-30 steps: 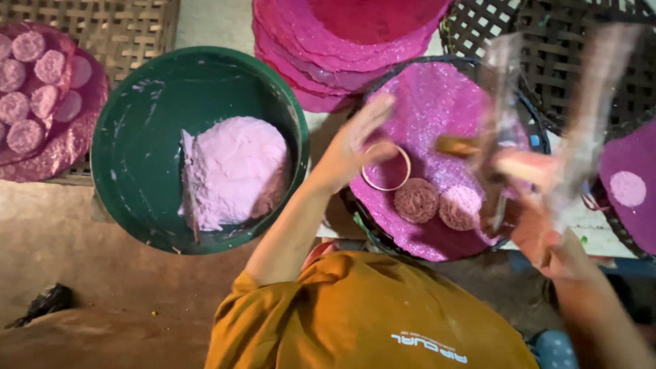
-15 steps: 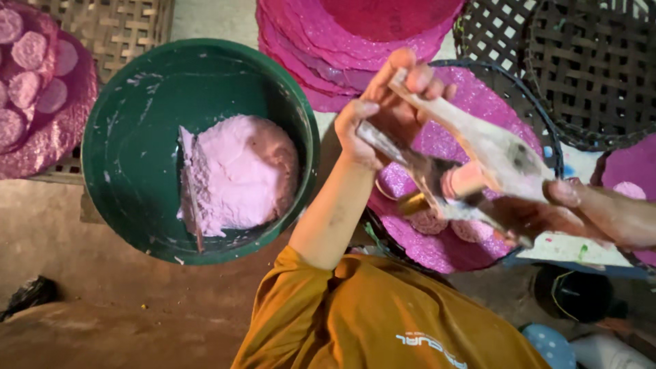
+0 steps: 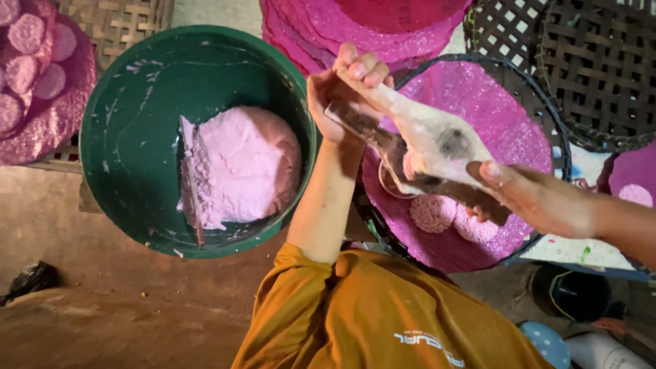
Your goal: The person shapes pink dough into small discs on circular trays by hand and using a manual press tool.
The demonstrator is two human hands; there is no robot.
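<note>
1. Your left hand [image 3: 342, 96] is closed around the narrow top end of a pale, dough-smeared pressing tool [image 3: 424, 140], fingers curled over it.
2. Your right hand [image 3: 540, 201] grips the tool's lower end, thumb on top.
3. The tool hangs tilted above a round woven tray [image 3: 547, 116] lined with a glittery pink sheet [image 3: 478, 89].
4. Two pressed pink discs [image 3: 434, 213] lie on that sheet, just below the tool.
5. To the left, a green basin [image 3: 130, 89] holds a lump of pink dough [image 3: 239, 164].

green basin [image 3: 123, 137]: glossy plastic | dough [image 3: 239, 164]: matt, rough | trays [image 3: 601, 75]: woven cane
</note>
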